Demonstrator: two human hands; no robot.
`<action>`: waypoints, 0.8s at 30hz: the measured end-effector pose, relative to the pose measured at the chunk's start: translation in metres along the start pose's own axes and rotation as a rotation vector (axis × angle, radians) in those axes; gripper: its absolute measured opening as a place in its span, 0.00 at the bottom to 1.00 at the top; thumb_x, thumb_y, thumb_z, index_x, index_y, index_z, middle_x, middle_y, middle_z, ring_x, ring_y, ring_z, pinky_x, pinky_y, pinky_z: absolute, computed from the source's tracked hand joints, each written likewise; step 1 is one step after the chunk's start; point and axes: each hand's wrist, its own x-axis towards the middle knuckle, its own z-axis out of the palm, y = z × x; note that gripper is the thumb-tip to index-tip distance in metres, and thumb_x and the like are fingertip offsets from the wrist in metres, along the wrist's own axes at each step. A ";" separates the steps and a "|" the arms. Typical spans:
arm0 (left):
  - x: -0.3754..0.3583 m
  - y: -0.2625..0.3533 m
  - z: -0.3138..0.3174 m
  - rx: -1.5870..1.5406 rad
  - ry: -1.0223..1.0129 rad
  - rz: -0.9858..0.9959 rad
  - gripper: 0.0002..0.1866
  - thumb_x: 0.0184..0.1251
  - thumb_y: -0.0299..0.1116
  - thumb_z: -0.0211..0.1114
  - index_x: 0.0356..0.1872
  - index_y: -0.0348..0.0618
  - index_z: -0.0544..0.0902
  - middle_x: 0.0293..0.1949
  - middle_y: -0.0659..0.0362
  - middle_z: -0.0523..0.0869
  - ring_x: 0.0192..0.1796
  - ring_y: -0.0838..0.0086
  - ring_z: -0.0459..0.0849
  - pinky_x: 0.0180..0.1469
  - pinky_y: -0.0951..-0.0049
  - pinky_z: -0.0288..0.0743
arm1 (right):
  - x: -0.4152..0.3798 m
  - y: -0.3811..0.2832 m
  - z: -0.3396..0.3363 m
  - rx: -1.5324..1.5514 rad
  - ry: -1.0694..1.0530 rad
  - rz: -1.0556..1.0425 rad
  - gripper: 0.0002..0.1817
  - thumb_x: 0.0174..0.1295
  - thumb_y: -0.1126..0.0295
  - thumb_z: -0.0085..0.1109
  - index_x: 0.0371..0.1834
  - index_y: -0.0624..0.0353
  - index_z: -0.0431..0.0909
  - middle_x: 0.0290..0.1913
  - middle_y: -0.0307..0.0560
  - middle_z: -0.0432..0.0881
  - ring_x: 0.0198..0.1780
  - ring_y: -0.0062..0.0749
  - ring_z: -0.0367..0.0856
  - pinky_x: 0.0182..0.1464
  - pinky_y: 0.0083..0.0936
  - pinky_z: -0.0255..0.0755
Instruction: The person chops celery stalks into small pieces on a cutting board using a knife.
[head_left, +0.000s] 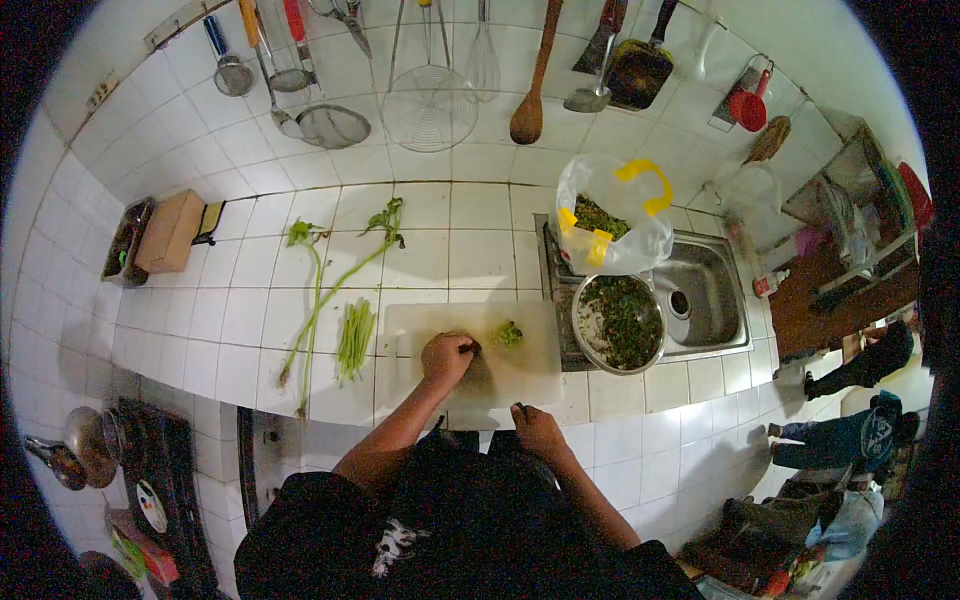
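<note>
My left hand is closed over the white cutting board, and a small dark thing shows at its fingertips. My right hand is closed by the board's front edge, with a dark tip sticking out of the fist; the rest of that object is hidden. A small heap of chopped greens lies on the board, right of my left hand. Left of the board is a bundle of cut green stems. Beyond it lie long leafy stalks on the tiles.
At right, a metal bowl of chopped greens stands before a plastic bag with yellow handles, beside the steel sink. A cardboard box sits at far left. Utensils, including a wooden spoon, hang on the wall.
</note>
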 end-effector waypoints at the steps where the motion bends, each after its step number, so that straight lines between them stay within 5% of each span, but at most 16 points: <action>1: -0.001 0.004 -0.004 0.002 -0.020 -0.012 0.10 0.46 0.35 0.71 0.32 0.47 0.88 0.33 0.55 0.87 0.39 0.58 0.85 0.43 0.60 0.79 | 0.001 -0.001 0.002 0.039 0.028 -0.050 0.29 0.73 0.49 0.39 0.39 0.70 0.78 0.40 0.73 0.80 0.47 0.69 0.77 0.50 0.53 0.70; 11: -0.002 0.014 -0.016 0.056 -0.091 -0.026 0.10 0.49 0.35 0.69 0.35 0.51 0.89 0.36 0.57 0.87 0.41 0.59 0.84 0.45 0.60 0.79 | -0.003 -0.002 -0.008 -0.144 0.017 0.073 0.29 0.72 0.50 0.38 0.37 0.69 0.78 0.37 0.72 0.81 0.45 0.69 0.78 0.49 0.55 0.71; 21: 0.009 0.022 -0.018 0.126 -0.058 0.001 0.08 0.49 0.36 0.70 0.31 0.51 0.89 0.34 0.57 0.87 0.38 0.60 0.85 0.41 0.60 0.79 | -0.002 0.006 -0.003 -0.013 0.071 -0.012 0.28 0.72 0.51 0.40 0.37 0.69 0.77 0.36 0.74 0.80 0.44 0.70 0.78 0.47 0.54 0.71; 24: 0.011 0.025 -0.022 0.092 -0.198 -0.101 0.12 0.49 0.37 0.70 0.38 0.51 0.88 0.43 0.56 0.87 0.47 0.59 0.84 0.52 0.60 0.77 | -0.009 0.002 -0.008 -0.021 0.015 0.001 0.29 0.72 0.50 0.39 0.36 0.70 0.77 0.36 0.74 0.80 0.44 0.70 0.78 0.46 0.54 0.70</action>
